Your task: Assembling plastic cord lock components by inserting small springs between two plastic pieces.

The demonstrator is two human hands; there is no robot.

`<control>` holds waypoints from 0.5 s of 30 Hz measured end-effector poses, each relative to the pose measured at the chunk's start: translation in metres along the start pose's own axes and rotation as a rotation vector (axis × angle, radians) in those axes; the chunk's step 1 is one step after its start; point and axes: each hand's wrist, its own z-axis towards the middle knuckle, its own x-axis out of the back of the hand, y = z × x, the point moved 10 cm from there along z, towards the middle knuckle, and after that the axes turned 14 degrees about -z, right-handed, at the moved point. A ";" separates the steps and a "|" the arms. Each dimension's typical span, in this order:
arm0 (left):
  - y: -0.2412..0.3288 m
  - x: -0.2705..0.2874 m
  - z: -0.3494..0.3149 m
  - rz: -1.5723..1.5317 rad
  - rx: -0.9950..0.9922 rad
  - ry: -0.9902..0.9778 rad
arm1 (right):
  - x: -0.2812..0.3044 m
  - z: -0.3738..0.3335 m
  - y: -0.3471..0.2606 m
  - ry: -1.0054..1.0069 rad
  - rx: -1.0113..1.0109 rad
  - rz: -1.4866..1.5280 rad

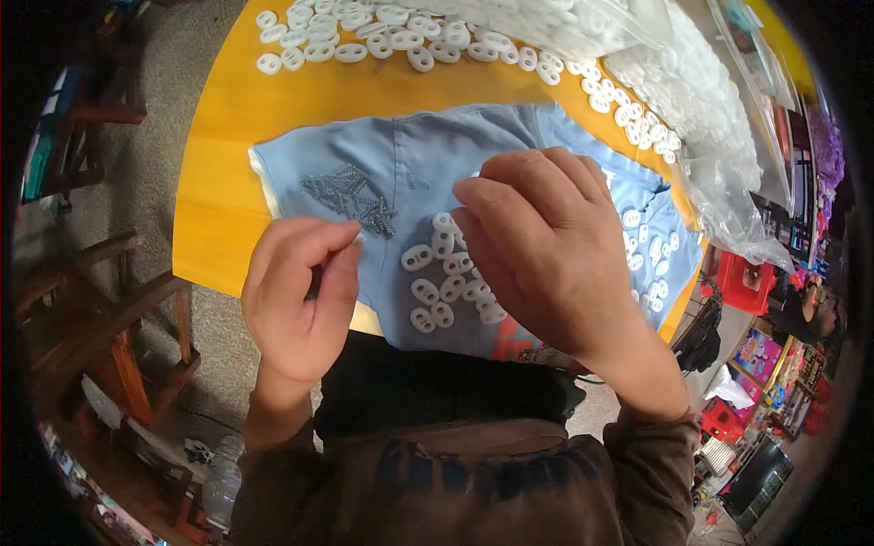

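The work looks under way with much left to handle. A small heap of dark coiled springs (350, 196) lies toward the left end of a blue cloth (469, 136), which is spread over the table (214, 205) as far as its near edge; a few more springs lie apart, right of the heap. A middle group of white two-holed pieces (452, 288) sits on the cloth toward the near edge, partly hidden by the right hand (546, 241). A second white group (660, 259) lies on the cloth near the table's right edge. Which group is finished, if either, is too small to tell.

The larger share, a far band of white pieces (364, 32), lines the far edge, and a clear plastic bag (687, 109) bulges with more at the far right corner. This stock seems unworked.

The left hand (296, 305) brings thumb and forefinger close together; the right has its fingers curled, thumb against forefinger. Whether either pinches anything, I cannot tell.

The tabletop is yellow. Around it are a speckled floor (214, 355), dark wooden furniture (127, 364) off the left edge, and a red crate (739, 284) beyond the right.
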 end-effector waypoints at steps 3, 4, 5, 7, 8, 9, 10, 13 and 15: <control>-0.005 0.003 -0.001 -0.080 0.052 0.018 | -0.008 -0.005 0.009 0.007 0.006 -0.060; -0.006 0.003 -0.001 -0.085 0.058 0.018 | -0.013 -0.007 0.015 -0.053 -0.021 -0.056; -0.007 0.002 -0.001 -0.092 0.058 0.011 | -0.013 -0.009 0.019 -0.061 -0.023 -0.056; -0.008 0.002 0.000 -0.099 0.060 0.001 | -0.013 -0.012 0.027 -0.049 -0.035 -0.058; -0.005 0.001 0.000 -0.065 0.035 -0.011 | -0.011 -0.012 0.029 -0.051 -0.051 -0.080; -0.003 0.000 0.001 -0.031 0.008 -0.023 | -0.011 -0.012 0.031 -0.053 -0.054 -0.081; -0.003 -0.001 0.001 -0.033 0.009 -0.025 | -0.010 -0.013 0.033 -0.049 -0.064 -0.051; -0.002 -0.003 0.001 -0.039 0.014 -0.018 | -0.006 -0.014 0.033 -0.024 -0.070 0.000; -0.001 -0.004 0.002 -0.030 0.016 -0.024 | -0.006 -0.012 0.030 -0.001 -0.066 0.021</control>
